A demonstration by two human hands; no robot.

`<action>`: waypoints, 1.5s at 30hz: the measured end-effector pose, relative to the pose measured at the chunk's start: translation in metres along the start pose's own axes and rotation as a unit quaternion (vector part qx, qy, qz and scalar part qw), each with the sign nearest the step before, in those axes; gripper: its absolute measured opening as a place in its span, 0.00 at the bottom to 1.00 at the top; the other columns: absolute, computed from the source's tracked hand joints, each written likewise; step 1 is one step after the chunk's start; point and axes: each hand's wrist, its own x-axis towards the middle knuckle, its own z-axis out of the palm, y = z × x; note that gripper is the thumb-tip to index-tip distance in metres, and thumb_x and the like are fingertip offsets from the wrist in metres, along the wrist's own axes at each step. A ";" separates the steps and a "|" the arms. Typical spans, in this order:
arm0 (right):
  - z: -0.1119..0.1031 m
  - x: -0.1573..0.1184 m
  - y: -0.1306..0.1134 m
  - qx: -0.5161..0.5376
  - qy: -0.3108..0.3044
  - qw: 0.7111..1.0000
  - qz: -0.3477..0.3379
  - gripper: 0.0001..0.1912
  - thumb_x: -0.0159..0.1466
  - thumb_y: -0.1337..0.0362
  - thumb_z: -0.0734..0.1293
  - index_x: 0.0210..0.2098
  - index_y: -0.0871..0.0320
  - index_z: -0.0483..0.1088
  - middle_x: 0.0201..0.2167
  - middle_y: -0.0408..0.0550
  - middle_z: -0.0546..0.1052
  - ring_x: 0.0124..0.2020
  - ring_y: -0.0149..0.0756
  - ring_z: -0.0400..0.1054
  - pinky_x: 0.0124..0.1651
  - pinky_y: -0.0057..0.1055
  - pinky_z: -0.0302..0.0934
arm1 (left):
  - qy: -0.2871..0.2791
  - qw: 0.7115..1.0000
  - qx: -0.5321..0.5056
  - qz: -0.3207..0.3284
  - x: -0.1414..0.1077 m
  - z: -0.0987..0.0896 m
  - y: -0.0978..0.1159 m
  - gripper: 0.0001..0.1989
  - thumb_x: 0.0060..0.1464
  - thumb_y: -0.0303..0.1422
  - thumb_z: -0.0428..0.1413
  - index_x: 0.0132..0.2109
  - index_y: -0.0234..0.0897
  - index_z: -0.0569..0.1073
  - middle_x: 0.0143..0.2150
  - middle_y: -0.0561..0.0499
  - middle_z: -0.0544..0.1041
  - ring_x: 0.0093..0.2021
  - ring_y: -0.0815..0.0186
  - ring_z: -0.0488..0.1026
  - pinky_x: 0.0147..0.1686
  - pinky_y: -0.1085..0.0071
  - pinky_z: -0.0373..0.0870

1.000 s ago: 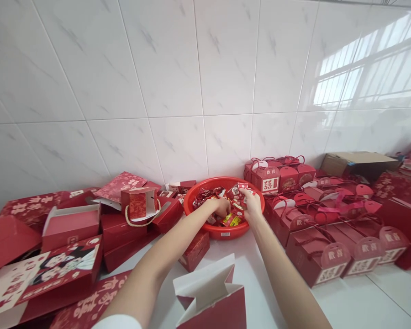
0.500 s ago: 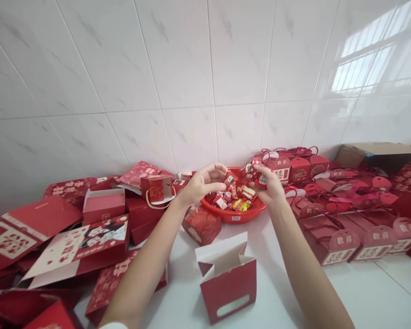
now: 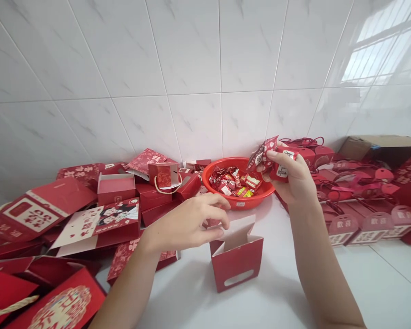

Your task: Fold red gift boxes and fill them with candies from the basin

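My right hand (image 3: pixel 287 176) is closed around several red candy packets (image 3: pixel 272 157) above the edge of the red basin (image 3: pixel 248 203), while my left hand (image 3: pixel 195 221), its fingers loosely curled, is at the left rim of the open red box (image 3: pixel 238 262) standing upright on the white tabletop (image 3: pixel 188 292).

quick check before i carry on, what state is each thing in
front box, upright, top open
packets, wrapped, held
basin, partly filled with sweets
sweets, wrapped
left hand, fingers loosely curled
right hand, gripping packets
boxes at right, closed
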 end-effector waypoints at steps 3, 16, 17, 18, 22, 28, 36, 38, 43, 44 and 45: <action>0.003 -0.009 -0.003 -0.050 -0.062 0.997 -0.005 0.11 0.55 0.60 0.75 0.31 0.55 0.70 0.26 0.41 0.75 0.24 0.30 0.68 0.22 0.25 0.60 | -0.035 0.999 -0.028 -0.012 0.003 0.001 -0.012 0.09 0.58 0.29 0.56 0.34 0.40 0.82 0.39 0.51 0.80 0.37 0.66 0.77 0.40 0.72 0.70; 0.015 -0.007 0.027 -0.461 -0.281 0.839 -0.074 0.08 0.62 0.68 0.66 0.41 0.55 0.76 0.31 0.43 0.77 0.26 0.30 0.64 0.30 0.28 0.53 | 0.021 0.979 -0.157 -0.131 0.024 0.003 -0.055 0.16 0.47 0.28 0.57 0.44 0.39 0.81 0.36 0.53 0.82 0.32 0.63 0.79 0.32 0.73 0.72; 0.014 -0.006 0.029 -0.468 -0.285 0.833 -0.077 0.08 0.63 0.67 0.66 0.41 0.55 0.76 0.30 0.43 0.77 0.26 0.31 0.63 0.29 0.28 0.53 | 0.018 0.977 -0.163 -0.136 0.023 0.002 -0.057 0.17 0.47 0.28 0.57 0.46 0.38 0.81 0.35 0.53 0.82 0.31 0.63 0.79 0.32 0.73 0.72; 0.014 -0.005 0.030 -0.471 -0.287 0.830 -0.079 0.08 0.64 0.66 0.66 0.41 0.55 0.76 0.29 0.43 0.76 0.25 0.30 0.62 0.29 0.28 0.52 | 0.017 0.976 -0.164 -0.140 0.023 0.002 -0.059 0.19 0.48 0.28 0.57 0.48 0.38 0.81 0.35 0.52 0.83 0.31 0.62 0.79 0.32 0.72 0.72; 0.012 -0.003 0.034 -0.448 -0.297 0.840 -0.077 0.10 0.68 0.61 0.63 0.44 0.53 0.75 0.26 0.41 0.73 0.23 0.30 0.59 0.27 0.27 0.51 | 0.025 0.978 -0.159 -0.135 0.023 0.002 -0.061 0.20 0.47 0.31 0.59 0.49 0.36 0.81 0.36 0.50 0.83 0.31 0.62 0.77 0.32 0.72 0.71; 0.008 0.005 0.044 -0.427 -0.345 0.833 -0.067 0.12 0.70 0.60 0.62 0.42 0.54 0.76 0.30 0.43 0.75 0.28 0.32 0.66 0.31 0.28 0.57 | 0.016 0.978 -0.166 -0.124 0.024 0.003 -0.065 0.15 0.49 0.32 0.58 0.44 0.36 0.82 0.28 0.55 0.78 0.25 0.68 0.70 0.25 0.74 0.63; 0.009 0.002 0.042 -0.378 -0.282 0.879 -0.065 0.16 0.71 0.56 0.61 0.52 0.52 0.75 0.40 0.46 0.80 0.32 0.34 0.72 0.36 0.30 0.64 | 0.023 0.976 -0.183 -0.119 0.025 0.001 -0.065 0.18 0.48 0.33 0.62 0.48 0.37 0.82 0.45 0.48 0.83 0.40 0.59 0.79 0.36 0.71 0.73; 0.013 0.001 0.044 -0.360 -0.288 0.884 -0.079 0.18 0.72 0.53 0.60 0.53 0.51 0.75 0.42 0.47 0.80 0.37 0.36 0.73 0.40 0.31 0.66 | 0.024 0.976 -0.185 -0.116 0.025 0.002 -0.064 0.16 0.48 0.34 0.62 0.46 0.37 0.82 0.45 0.48 0.83 0.40 0.59 0.80 0.39 0.69 0.73; 0.018 0.007 0.061 -0.375 -0.337 0.854 -0.124 0.20 0.72 0.52 0.59 0.55 0.49 0.75 0.57 0.48 0.75 0.65 0.46 0.62 0.65 0.43 0.56 | 0.022 0.976 -0.178 -0.120 0.024 0.005 -0.070 0.17 0.50 0.37 0.62 0.47 0.37 0.83 0.34 0.50 0.83 0.35 0.60 0.79 0.35 0.70 0.73; 0.017 0.009 0.065 -0.390 -0.335 0.848 -0.127 0.20 0.72 0.51 0.60 0.56 0.49 0.75 0.59 0.48 0.74 0.67 0.47 0.59 0.67 0.45 0.53 | 0.025 0.977 -0.178 -0.117 0.024 0.005 -0.071 0.18 0.50 0.37 0.62 0.48 0.37 0.82 0.35 0.50 0.83 0.35 0.60 0.79 0.35 0.70 0.73; 0.016 0.011 0.068 -0.402 -0.332 0.844 -0.126 0.20 0.71 0.50 0.60 0.56 0.49 0.75 0.60 0.48 0.73 0.68 0.48 0.57 0.68 0.46 0.51 | 0.026 0.977 -0.178 -0.112 0.024 0.006 -0.071 0.18 0.50 0.37 0.62 0.49 0.38 0.82 0.35 0.50 0.83 0.36 0.60 0.79 0.36 0.70 0.73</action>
